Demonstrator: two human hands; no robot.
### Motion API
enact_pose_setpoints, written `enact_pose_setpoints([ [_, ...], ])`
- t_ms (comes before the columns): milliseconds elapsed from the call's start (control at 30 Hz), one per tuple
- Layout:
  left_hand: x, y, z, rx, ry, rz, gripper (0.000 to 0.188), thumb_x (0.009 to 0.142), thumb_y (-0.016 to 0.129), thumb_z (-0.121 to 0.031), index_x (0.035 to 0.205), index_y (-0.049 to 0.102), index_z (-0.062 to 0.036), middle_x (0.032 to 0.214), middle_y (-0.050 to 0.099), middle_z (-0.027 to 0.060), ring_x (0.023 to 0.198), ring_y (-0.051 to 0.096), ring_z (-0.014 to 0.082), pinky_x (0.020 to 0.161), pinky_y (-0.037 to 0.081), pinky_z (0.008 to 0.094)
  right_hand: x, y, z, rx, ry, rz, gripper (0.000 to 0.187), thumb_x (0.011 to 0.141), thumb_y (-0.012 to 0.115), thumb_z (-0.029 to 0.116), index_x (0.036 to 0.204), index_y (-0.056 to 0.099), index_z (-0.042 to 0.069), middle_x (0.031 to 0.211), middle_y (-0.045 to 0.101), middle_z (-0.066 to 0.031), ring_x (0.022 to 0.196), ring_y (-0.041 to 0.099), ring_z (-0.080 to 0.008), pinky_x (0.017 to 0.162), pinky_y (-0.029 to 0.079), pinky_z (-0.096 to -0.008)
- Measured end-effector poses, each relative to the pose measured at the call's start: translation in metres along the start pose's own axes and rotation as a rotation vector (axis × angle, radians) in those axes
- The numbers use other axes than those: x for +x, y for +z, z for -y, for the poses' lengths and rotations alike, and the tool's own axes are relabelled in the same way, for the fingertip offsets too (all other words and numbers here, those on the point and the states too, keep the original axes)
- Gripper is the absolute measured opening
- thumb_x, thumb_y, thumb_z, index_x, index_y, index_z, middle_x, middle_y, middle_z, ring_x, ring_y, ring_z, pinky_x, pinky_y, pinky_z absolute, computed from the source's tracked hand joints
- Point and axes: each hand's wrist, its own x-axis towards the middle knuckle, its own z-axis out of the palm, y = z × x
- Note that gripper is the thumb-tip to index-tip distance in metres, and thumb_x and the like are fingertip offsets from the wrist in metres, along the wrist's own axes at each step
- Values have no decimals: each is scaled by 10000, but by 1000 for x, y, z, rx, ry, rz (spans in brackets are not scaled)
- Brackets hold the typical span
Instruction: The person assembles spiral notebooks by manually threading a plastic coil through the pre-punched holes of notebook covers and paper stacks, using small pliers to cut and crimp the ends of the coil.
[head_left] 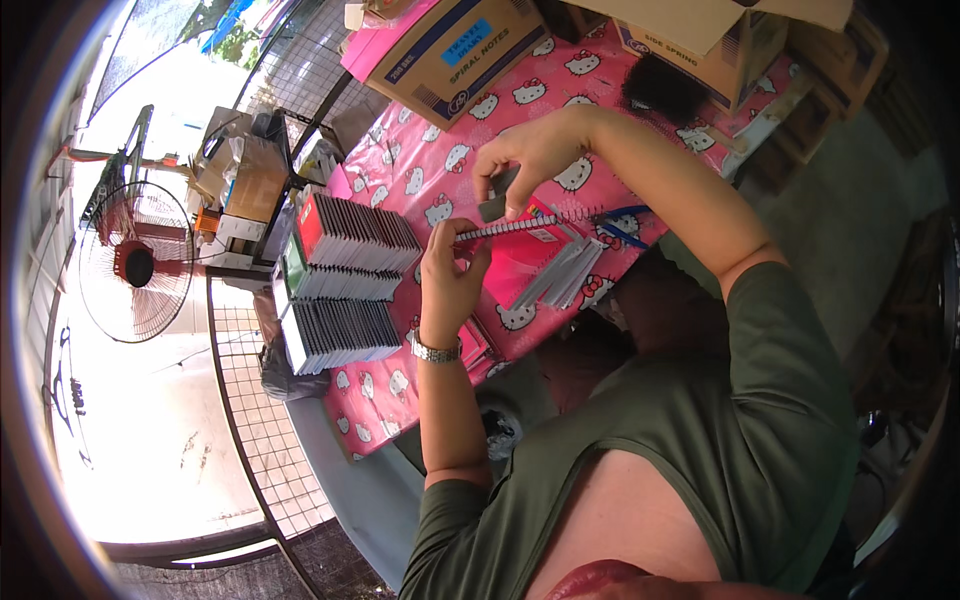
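My left hand (452,285), with a metal-band watch at the wrist, pinches one end of a spiral notebook's bound edge (520,226). A dark wire coil runs along that edge and sticks out past its right end. In my right hand (540,155) is a small dark grey block (497,200), held between thumb and fingers just above the coil. What the block is, I cannot tell. Below the bound edge lie notebooks with bright pink covers (512,268) and fanned white pages (567,277), partly overlapping, so their borders are hard to separate.
Stacked spiral notebooks with red (350,225), green and dark edges stand left on the pink patterned tablecloth (375,400). Blue-handled tools (625,228) lie at the right edge. Cardboard boxes (455,58) and a black bristly heap (662,88) sit at the back. A fan (138,262) stands far left.
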Motion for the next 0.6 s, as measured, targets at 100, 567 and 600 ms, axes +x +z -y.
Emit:
enact_pose_setpoints([
  [100, -2, 0, 2, -13, 1, -22, 273, 809, 716, -5, 1055, 597, 0, 965, 635, 115, 725, 655, 189, 623, 500, 292, 5, 7, -10, 440, -316, 74, 472, 799, 757, 369, 1114, 669, 29, 968, 676, -83, 960, 632, -187, 843, 483, -347],
  [567, -23, 11, 12, -618, -259, -326, 194, 950, 615, -2, 1122, 606, 87, 886, 646, 59, 769, 657, 140, 681, 610, 299, -67, 117, -230, -839, 381, -1283, 818, 813, 764, 390, 1462, 394, 56, 1482, 373, -244, 1331, 410, -423, 1101, 365, -504],
  [600, -26, 13, 13, -596, -252, -347, 196, 949, 619, -6, 1122, 610, 86, 884, 647, 59, 768, 662, 143, 674, 609, 299, -72, 141, -227, -855, 442, -1227, 783, 827, 752, 370, 1455, 403, 57, 1485, 371, -239, 1332, 409, -418, 1099, 366, -505],
])
